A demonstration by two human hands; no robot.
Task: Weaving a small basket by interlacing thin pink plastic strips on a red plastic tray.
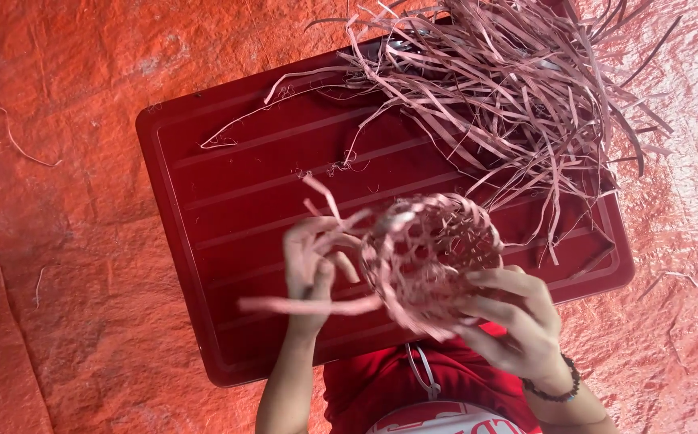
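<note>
A small open-weave ball (433, 249) made of thin flat strips is held above a dark red tray (228, 201). My right hand (518, 321) grips the ball from below and the side, fingers curled on its weave. My left hand (313, 269) pinches loose strip ends (309, 305) that stick out of the ball's left side; one strip runs crosswise under the palm, another (321, 197) points up. A bead bracelet (554, 390) circles my right wrist.
A large loose pile of long thin strips (518, 88) lies over the tray's upper right corner and spills onto the orange tarp (60, 241). A few stray strips lie on the tarp at left. My red shirt (413, 386) shows at the bottom.
</note>
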